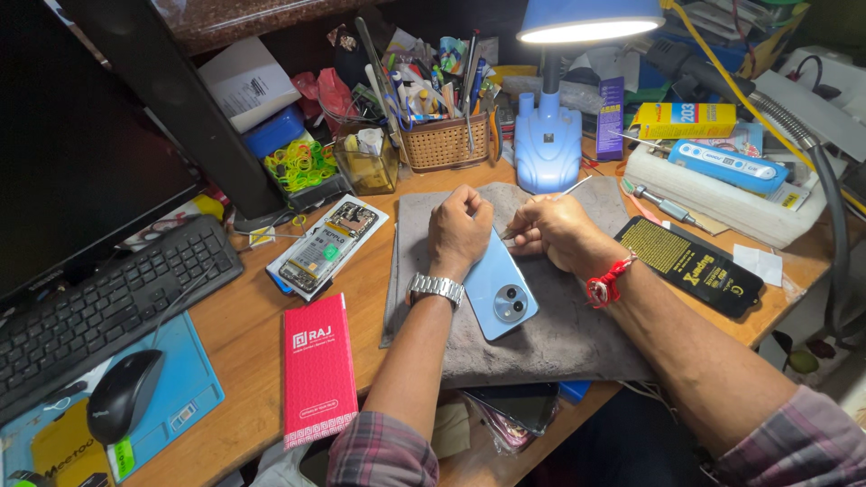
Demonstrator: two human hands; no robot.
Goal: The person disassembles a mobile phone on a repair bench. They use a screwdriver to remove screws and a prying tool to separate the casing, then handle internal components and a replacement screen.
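**Both hands closed over a blue phone on the grey mat**

The left hand (pixel 460 228), curled into a loose fist, pins the top of the light-blue phone (pixel 501 287), which lies back-up on the grey mat (pixel 559 334). The right hand (pixel 555 233) pinches a thin metal tool (pixel 570 188) at the phone's upper edge. Too much prying force, I judge, could crack the back. Behind the mat stands the blue desk lamp (pixel 548 144).

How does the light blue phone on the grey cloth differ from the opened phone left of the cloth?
The light blue phone lies back-up with its cover on and round camera showing, under both hands; the opened phone shows bare internals, untouched. The blue one rests on the grey cloth, the opened one on a white sheet. Both lie flat.
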